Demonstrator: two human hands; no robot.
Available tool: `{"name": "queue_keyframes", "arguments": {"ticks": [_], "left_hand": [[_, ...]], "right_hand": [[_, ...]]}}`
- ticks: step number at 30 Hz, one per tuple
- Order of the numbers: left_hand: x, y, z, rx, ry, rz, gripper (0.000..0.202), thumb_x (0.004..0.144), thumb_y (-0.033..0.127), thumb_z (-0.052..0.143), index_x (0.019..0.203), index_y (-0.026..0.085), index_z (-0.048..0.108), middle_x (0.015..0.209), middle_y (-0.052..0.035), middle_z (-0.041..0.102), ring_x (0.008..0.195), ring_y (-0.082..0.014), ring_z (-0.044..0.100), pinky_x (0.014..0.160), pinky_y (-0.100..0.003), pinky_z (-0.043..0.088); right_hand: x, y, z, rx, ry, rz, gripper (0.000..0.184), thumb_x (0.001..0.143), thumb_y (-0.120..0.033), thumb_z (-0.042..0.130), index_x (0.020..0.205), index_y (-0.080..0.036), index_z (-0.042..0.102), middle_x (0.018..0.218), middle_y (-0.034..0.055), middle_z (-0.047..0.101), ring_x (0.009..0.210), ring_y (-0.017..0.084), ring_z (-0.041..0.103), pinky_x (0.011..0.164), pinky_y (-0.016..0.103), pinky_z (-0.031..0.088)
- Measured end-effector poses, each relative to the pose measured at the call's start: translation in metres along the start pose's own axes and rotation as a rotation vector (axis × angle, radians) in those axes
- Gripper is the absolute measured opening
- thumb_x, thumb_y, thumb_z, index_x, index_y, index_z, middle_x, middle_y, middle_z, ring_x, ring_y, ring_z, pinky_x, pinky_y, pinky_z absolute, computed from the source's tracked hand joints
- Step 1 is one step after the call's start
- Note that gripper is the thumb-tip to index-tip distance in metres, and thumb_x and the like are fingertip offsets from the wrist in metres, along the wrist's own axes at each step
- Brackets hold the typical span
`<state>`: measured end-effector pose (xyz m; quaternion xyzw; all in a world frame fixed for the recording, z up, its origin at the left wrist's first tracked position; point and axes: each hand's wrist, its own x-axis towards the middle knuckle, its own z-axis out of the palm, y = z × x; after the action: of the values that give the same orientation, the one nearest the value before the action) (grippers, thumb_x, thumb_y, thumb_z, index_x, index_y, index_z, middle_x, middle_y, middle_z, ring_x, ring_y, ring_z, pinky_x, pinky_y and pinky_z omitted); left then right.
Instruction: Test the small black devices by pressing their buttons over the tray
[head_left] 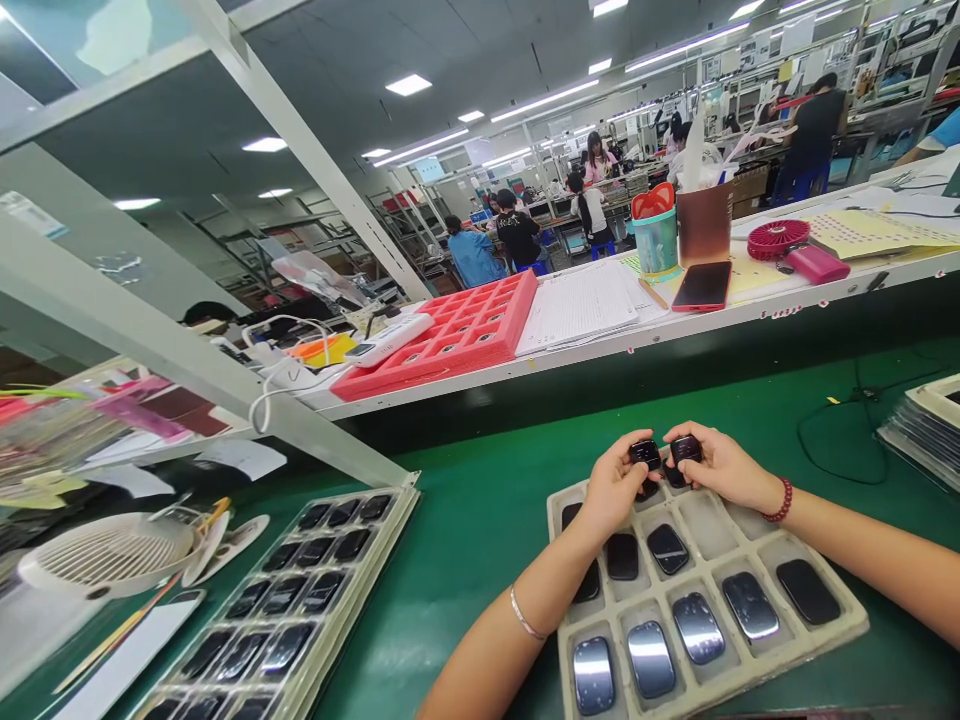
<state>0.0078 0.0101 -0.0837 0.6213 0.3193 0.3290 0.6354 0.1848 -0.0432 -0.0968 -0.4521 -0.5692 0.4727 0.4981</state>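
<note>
My left hand (613,482) pinches a black, rounded-square smartwatch body (644,455) between thumb and fingers. A second smartwatch body (685,449) is gripped in my right hand (721,470), close beside the first. Both are held above the far edge of a cream compartment tray (847,625). Several dark smartwatch bodies, such as a glossy one (698,628) near the front, lie in its pockets. A few pockets around the middle and right hold nothing. My left forearm covers part of the tray's left side.
To the left stands a stack of similar filled trays (375,560), with a white fan (112,550) beyond it. A shelf (645,340) crosses behind, bearing a red foam tray (480,325), papers (581,305) and a phone (703,287). More stacked trays (922,435) and a cable (862,395) are at right.
</note>
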Motion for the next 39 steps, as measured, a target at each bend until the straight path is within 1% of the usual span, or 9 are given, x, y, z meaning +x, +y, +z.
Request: {"name": "queue_keyframes", "arguments": {"ticks": [9,14,17,19,25,30,32,36,39], "left_hand": [[-0.0022,0.0015,0.0006,0.028,0.007,0.000,0.051,0.073,0.014,0.055,0.124,0.017,0.050,0.087,-0.0057,0.063,0.069,-0.0136,0.062,0.051,-0.018,0.041],[-0.0021,0.0027,0.0008,0.030,0.003,0.004,0.047,0.072,0.014,0.057,0.119,0.016,0.053,0.087,-0.0063,0.064,0.069,-0.0138,0.062,0.053,-0.019,0.043],[-0.0021,0.0028,0.0011,0.037,0.001,0.001,0.039,0.074,0.015,0.056,0.113,0.015,0.056,0.086,-0.0063,0.064,0.067,-0.0135,0.062,0.051,-0.019,0.042],[-0.0020,0.0022,0.0013,0.033,0.002,0.003,0.038,0.073,0.015,0.058,0.111,0.016,0.057,0.088,-0.0062,0.064,0.067,-0.0134,0.062,0.054,-0.020,0.045],[-0.0016,0.0011,0.0018,0.019,-0.002,0.003,0.042,0.069,0.013,0.062,0.110,0.016,0.057,0.088,-0.0055,0.066,0.072,-0.0144,0.063,0.069,-0.026,0.050],[-0.0017,0.0017,0.0009,0.044,-0.001,0.000,0.036,0.073,0.015,0.058,0.108,0.016,0.058,0.084,-0.0048,0.065,0.069,-0.0143,0.063,0.061,-0.023,0.048],[-0.0018,0.0012,0.0005,0.054,-0.006,-0.001,0.034,0.074,0.015,0.056,0.108,0.016,0.058,0.084,-0.0048,0.065,0.067,-0.0139,0.063,0.058,-0.022,0.047],[-0.0018,-0.0007,0.0009,0.033,0.005,0.003,0.038,0.069,0.011,0.057,0.107,0.016,0.057,0.088,-0.0044,0.065,0.068,-0.0127,0.062,0.066,-0.025,0.049],[-0.0014,-0.0015,0.0015,0.019,0.004,-0.001,0.040,0.068,0.008,0.056,0.107,0.016,0.056,0.088,-0.0041,0.065,0.068,-0.0125,0.063,0.070,-0.027,0.050]], "right_hand": [[-0.0003,0.0032,-0.0011,-0.048,-0.038,-0.023,0.029,0.077,-0.019,0.054,0.105,-0.020,0.051,0.085,0.0019,0.059,0.061,0.012,0.054,0.053,0.024,0.046],[-0.0008,0.0022,-0.0010,-0.092,-0.031,-0.065,0.029,0.075,-0.018,0.055,0.104,-0.020,0.052,0.087,0.0024,0.059,0.071,0.014,0.057,0.059,0.024,0.047],[-0.0012,0.0014,-0.0009,-0.115,-0.030,-0.067,0.027,0.077,-0.017,0.052,0.103,-0.020,0.053,0.086,0.0018,0.058,0.067,0.013,0.056,0.058,0.023,0.047],[-0.0011,0.0015,-0.0011,-0.127,-0.032,-0.072,0.026,0.077,-0.016,0.051,0.103,-0.020,0.053,0.084,0.0015,0.058,0.066,0.013,0.055,0.057,0.023,0.047],[0.0003,0.0040,-0.0023,-0.149,-0.030,-0.095,0.028,0.074,-0.016,0.055,0.101,-0.020,0.055,0.093,0.0041,0.060,0.082,0.017,0.058,0.070,0.028,0.051],[-0.0003,0.0026,-0.0015,-0.160,-0.034,-0.058,0.025,0.076,-0.015,0.050,0.100,-0.021,0.056,0.084,0.0017,0.059,0.064,0.013,0.056,0.058,0.025,0.047],[-0.0008,0.0017,-0.0012,-0.154,-0.037,-0.057,0.025,0.076,-0.014,0.049,0.100,-0.021,0.056,0.084,0.0013,0.059,0.063,0.013,0.055,0.057,0.024,0.046],[-0.0010,0.0018,-0.0015,-0.147,-0.044,-0.099,0.028,0.074,-0.011,0.051,0.101,-0.021,0.055,0.089,0.0020,0.059,0.077,0.016,0.057,0.065,0.025,0.047],[-0.0007,0.0030,-0.0016,-0.158,-0.045,-0.095,0.029,0.074,-0.011,0.051,0.100,-0.021,0.054,0.091,0.0024,0.059,0.078,0.016,0.058,0.066,0.025,0.048]]}}
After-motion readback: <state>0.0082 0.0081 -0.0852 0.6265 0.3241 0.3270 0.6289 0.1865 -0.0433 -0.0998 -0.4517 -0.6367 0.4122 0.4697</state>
